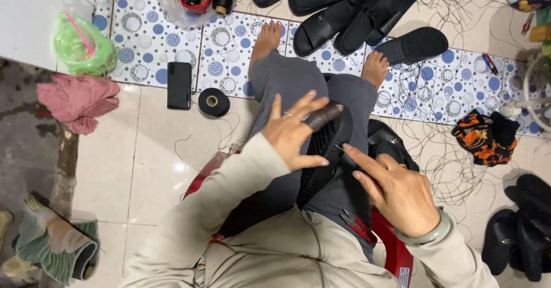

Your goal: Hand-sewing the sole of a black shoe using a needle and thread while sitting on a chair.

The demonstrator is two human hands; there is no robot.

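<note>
Tiled floor below; black sandal (321, 167) lies lengthwise along lap.

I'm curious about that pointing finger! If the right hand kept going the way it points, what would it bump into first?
Probably the black sandal on the lap: the right hand points its index finger up-left at the strap edge, nearly touching, with the left hand just beyond.

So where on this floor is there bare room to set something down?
Bare tile lies left of the person's knees, below the phone and tape roll, right of the pink cloth. Crowded: sandal pile ahead, loose thread at right.
</note>
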